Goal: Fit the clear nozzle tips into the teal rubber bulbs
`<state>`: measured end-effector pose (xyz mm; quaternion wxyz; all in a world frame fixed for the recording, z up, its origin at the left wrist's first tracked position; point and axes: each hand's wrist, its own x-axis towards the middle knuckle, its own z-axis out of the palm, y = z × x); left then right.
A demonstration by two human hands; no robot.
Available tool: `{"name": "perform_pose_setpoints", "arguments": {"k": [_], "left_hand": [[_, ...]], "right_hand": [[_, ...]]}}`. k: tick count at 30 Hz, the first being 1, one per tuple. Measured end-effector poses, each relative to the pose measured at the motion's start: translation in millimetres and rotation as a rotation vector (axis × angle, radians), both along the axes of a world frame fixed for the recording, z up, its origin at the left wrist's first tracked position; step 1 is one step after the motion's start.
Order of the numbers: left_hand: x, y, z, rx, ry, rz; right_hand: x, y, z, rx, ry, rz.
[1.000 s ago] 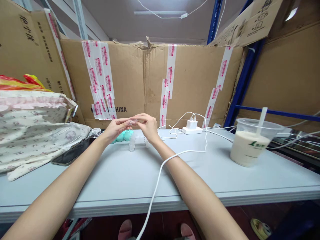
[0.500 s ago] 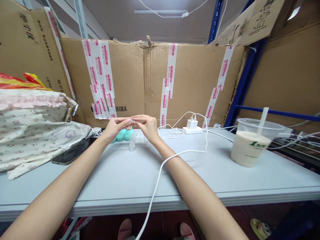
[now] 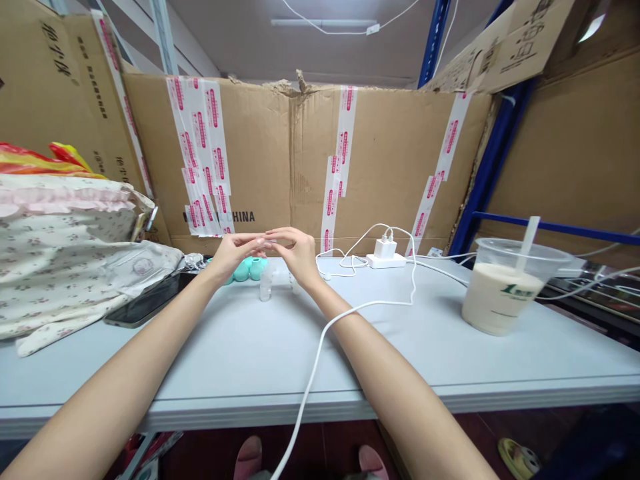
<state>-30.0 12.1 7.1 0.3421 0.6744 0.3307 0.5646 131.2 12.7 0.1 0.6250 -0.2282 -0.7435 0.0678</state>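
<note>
Above the far part of the table, my left hand [image 3: 234,253] and my right hand [image 3: 293,248] meet at the fingertips. The fingers of both are closed in a pinch; what they hold, if anything, is too small and covered to name. Just below them a small clear, ridged plastic piece [image 3: 265,287] stands upright on the tabletop. A second clear piece [image 3: 295,285] is mostly covered by my right wrist. Several round teal containers [image 3: 249,269] with open tops sit in a cluster behind my left hand, partly hidden by it.
A white cable [image 3: 320,360] runs over my right forearm from a charger [image 3: 385,249] in a power strip [image 3: 386,261]. On the grey table [image 3: 240,360], a drink cup [image 3: 503,293] stands right; a phone [image 3: 150,303] and floral cloth bag [image 3: 65,260] lie left. Cardboard [image 3: 260,153] walls the back.
Both hands stay nearly in place, fingertips together. A clear bit that showed between the fingertips is now harder to see. The view has shifted very slightly.
</note>
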Motion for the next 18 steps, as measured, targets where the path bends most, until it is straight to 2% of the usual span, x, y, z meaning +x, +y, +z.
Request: {"name": "perform_pose_setpoints", "arguments": {"k": [4,9,13,18], "left_hand": [[1.5,1.5,-1.4,-0.014,-0.060,-0.045],[-2.2,4.1,-0.1,0.018,-0.071,0.032],[-4.1,2.6,2.6,0.021,-0.008,0.040],[0.5,0.6,1.8,0.000,-0.054,-0.011]], "right_hand": [[-0.5,0.1,-0.1,-0.008,-0.010,0.014],[-3.0,1.1,-3.7,-0.026,-0.012,0.056],[-4.4,0.2,-6.0,-0.014,-0.017,-0.006],[-4.2,-3.9,-5.1,-0.031,-0.038,-0.099]]}}
